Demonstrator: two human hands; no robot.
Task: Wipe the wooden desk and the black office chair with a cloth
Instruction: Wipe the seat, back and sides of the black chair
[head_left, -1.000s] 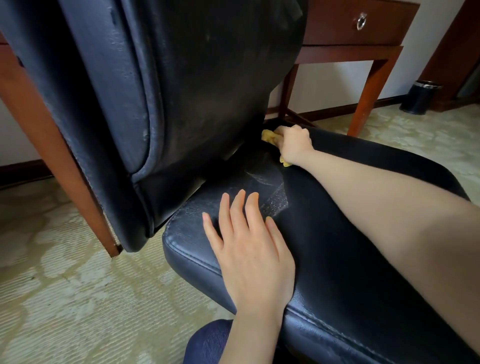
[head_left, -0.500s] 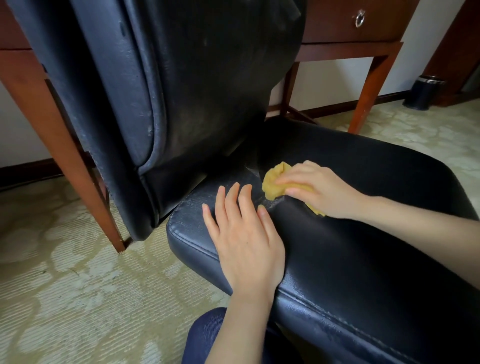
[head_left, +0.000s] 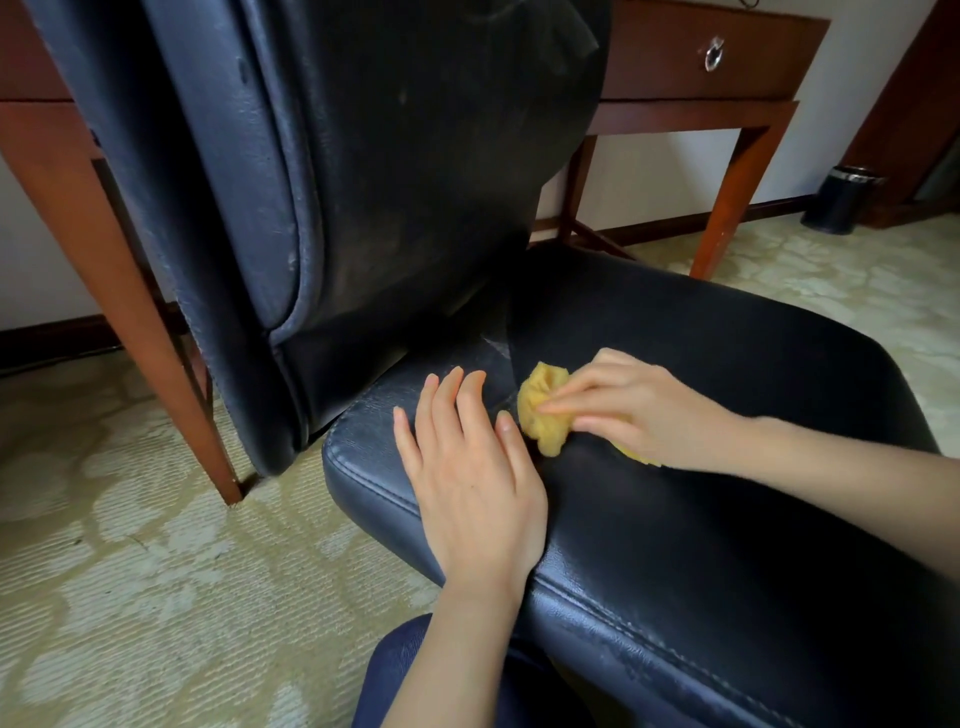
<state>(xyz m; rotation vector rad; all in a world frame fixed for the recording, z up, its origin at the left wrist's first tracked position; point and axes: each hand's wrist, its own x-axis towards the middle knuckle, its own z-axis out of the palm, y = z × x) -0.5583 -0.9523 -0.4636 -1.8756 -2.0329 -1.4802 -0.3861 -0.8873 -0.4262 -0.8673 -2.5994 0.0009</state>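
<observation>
Beside the backrest (head_left: 363, 171), on the black chair seat (head_left: 727, 415), the right hand (head_left: 639, 405) is gripping a bunched yellow cloth (head_left: 540, 410) while the left hand (head_left: 467, 473) is lying open-fingered alongside, likely risking missed dust in the scuffed, cracked seat crease.

No readable text, label or number anywhere.

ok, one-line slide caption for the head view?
Right hand wipes the black chair seat with a yellow cloth; left hand rests flat beside it.
</observation>
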